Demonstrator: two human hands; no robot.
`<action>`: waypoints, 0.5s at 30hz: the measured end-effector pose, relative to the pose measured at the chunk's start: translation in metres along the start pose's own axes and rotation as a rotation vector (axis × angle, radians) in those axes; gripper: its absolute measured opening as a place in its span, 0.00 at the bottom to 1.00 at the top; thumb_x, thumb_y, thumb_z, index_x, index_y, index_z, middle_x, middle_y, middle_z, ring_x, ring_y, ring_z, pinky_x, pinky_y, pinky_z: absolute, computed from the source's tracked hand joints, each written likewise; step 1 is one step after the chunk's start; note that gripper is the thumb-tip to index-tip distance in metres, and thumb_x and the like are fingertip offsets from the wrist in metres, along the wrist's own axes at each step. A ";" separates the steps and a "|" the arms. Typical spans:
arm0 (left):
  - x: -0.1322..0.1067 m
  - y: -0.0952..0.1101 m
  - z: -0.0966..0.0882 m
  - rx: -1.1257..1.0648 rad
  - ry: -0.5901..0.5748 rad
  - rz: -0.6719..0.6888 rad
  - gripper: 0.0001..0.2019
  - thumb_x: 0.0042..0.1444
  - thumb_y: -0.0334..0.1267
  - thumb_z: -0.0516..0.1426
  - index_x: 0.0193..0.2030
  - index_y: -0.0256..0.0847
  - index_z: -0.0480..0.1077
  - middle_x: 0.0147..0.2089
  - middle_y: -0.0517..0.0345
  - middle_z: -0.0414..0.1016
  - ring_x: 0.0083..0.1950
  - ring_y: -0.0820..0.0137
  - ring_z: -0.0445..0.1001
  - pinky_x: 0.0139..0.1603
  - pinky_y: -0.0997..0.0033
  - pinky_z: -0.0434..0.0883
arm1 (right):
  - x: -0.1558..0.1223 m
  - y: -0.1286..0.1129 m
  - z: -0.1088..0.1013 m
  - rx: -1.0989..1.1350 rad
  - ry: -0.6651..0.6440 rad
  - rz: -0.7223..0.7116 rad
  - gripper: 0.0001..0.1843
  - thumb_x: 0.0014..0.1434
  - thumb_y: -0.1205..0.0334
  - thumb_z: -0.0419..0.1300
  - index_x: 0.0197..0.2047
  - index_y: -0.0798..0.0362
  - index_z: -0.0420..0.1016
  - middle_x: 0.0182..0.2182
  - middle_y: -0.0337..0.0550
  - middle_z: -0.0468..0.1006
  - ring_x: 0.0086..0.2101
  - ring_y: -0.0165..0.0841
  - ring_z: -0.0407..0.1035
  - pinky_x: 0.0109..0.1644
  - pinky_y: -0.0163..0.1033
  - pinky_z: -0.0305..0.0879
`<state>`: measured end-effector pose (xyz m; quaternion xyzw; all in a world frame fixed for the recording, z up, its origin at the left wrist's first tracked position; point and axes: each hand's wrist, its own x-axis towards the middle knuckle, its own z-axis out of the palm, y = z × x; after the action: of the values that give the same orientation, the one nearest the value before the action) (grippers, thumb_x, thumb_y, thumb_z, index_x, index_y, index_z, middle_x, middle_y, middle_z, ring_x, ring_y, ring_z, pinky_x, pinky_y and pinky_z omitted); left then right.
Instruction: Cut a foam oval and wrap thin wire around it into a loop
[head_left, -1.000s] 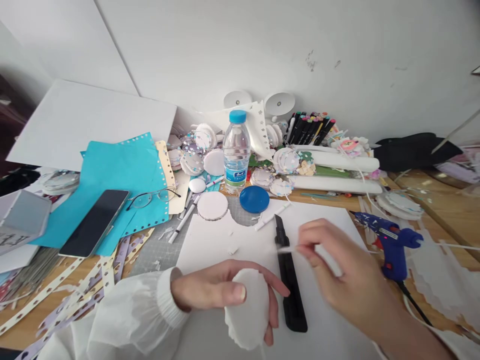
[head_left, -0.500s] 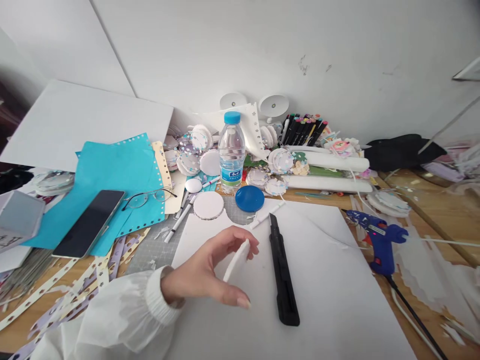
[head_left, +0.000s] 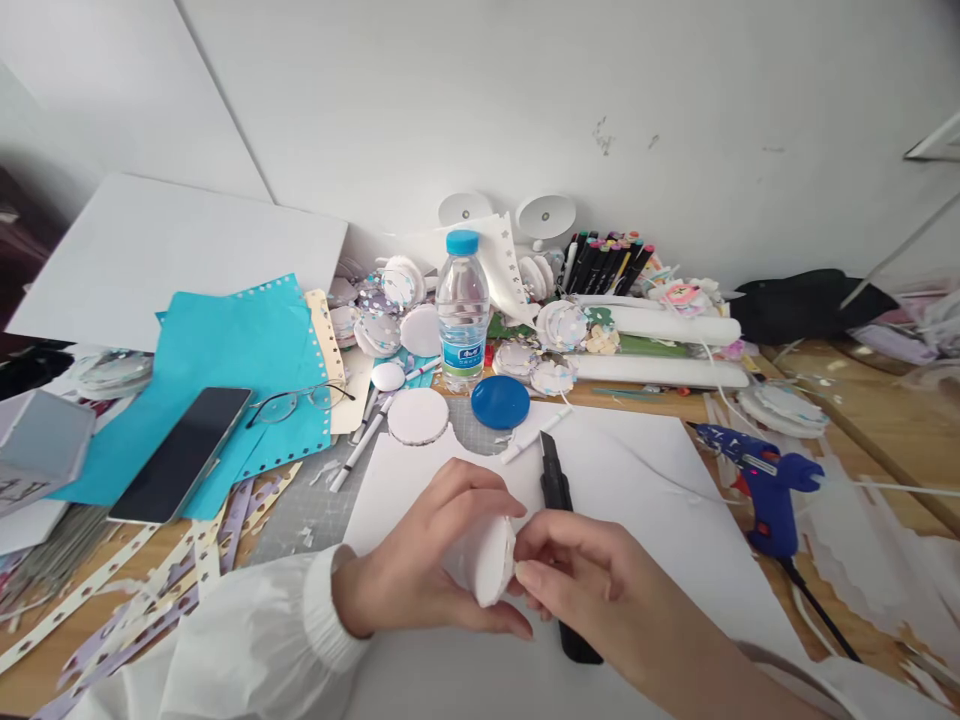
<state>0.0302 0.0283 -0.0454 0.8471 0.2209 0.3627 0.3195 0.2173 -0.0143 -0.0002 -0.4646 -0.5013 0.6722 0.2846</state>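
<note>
My left hand (head_left: pixel 442 560) grips a white disc (head_left: pixel 491 560), its fingers over the top and its thumb beneath. The disc looks like foam board, is tilted on edge and has a rough rim. At its right side, the thumb and fingertips of my right hand (head_left: pixel 592 580) pinch the rim. Under both hands lies a large white board (head_left: pixel 660 500). A black utility knife (head_left: pixel 555 475) rests on that board, partly hidden by my right hand. Just beyond are another white disc (head_left: pixel 418 416) and a blue round lid (head_left: pixel 500 402).
A water bottle (head_left: pixel 463 310) stands behind the lid. To the left are a phone (head_left: pixel 180 453), glasses (head_left: pixel 300 403) and blue paper (head_left: pixel 217 340). A blue glue gun (head_left: pixel 772 490) with a cord lies at the right. Markers (head_left: pixel 607 262) and decorated discs (head_left: pixel 562 328) crowd the back.
My right hand has come in from the lower right and taken the disc's rim. My left hand has turned the disc so its face shows more.
</note>
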 end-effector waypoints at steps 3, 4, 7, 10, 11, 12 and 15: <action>-0.001 -0.001 -0.001 0.007 -0.005 0.004 0.35 0.42 0.50 0.70 0.55 0.47 0.61 0.48 0.52 0.66 0.48 0.62 0.68 0.47 0.64 0.70 | 0.003 0.002 0.000 -0.007 0.023 0.019 0.06 0.59 0.66 0.55 0.30 0.53 0.70 0.24 0.34 0.68 0.28 0.28 0.63 0.31 0.32 0.59; -0.002 -0.002 -0.001 0.007 -0.009 -0.001 0.35 0.42 0.50 0.70 0.55 0.47 0.61 0.48 0.52 0.66 0.48 0.62 0.68 0.47 0.64 0.70 | 0.003 0.003 0.000 -0.019 0.032 0.032 0.06 0.58 0.66 0.55 0.29 0.53 0.70 0.24 0.33 0.68 0.27 0.28 0.62 0.31 0.32 0.59; -0.003 -0.002 0.000 -0.027 -0.011 -0.018 0.35 0.42 0.49 0.70 0.55 0.48 0.62 0.48 0.52 0.67 0.49 0.61 0.68 0.48 0.63 0.71 | 0.005 0.004 0.002 -0.054 0.052 0.039 0.04 0.54 0.66 0.55 0.27 0.53 0.67 0.24 0.34 0.67 0.27 0.29 0.62 0.32 0.33 0.59; -0.003 -0.001 0.003 -0.153 -0.017 -0.032 0.37 0.40 0.48 0.71 0.56 0.49 0.62 0.50 0.51 0.67 0.50 0.61 0.69 0.49 0.64 0.71 | 0.006 0.007 0.006 -0.127 0.073 0.008 0.03 0.52 0.65 0.55 0.27 0.52 0.66 0.25 0.35 0.68 0.29 0.30 0.63 0.33 0.35 0.61; -0.003 0.000 0.003 -0.209 -0.023 -0.043 0.38 0.38 0.47 0.71 0.56 0.49 0.62 0.50 0.51 0.67 0.50 0.61 0.69 0.50 0.64 0.71 | 0.006 0.008 0.006 -0.174 0.084 -0.001 0.03 0.52 0.65 0.55 0.27 0.52 0.66 0.24 0.35 0.67 0.28 0.30 0.63 0.32 0.35 0.61; -0.003 0.001 0.004 -0.270 -0.027 -0.057 0.38 0.37 0.46 0.72 0.56 0.49 0.63 0.50 0.51 0.68 0.50 0.62 0.70 0.51 0.64 0.70 | 0.006 0.009 0.006 -0.233 0.100 -0.014 0.03 0.52 0.65 0.55 0.27 0.52 0.65 0.24 0.34 0.67 0.27 0.30 0.62 0.31 0.34 0.61; -0.004 0.003 0.003 -0.515 0.015 -0.146 0.40 0.32 0.43 0.74 0.54 0.49 0.65 0.49 0.53 0.69 0.50 0.62 0.70 0.53 0.63 0.68 | 0.000 0.014 -0.006 -0.466 0.189 -0.098 0.04 0.51 0.68 0.53 0.26 0.51 0.65 0.21 0.33 0.65 0.24 0.29 0.62 0.28 0.33 0.60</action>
<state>0.0303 0.0221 -0.0469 0.7168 0.1844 0.3891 0.5484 0.2238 -0.0167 -0.0141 -0.5535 -0.6360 0.4773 0.2477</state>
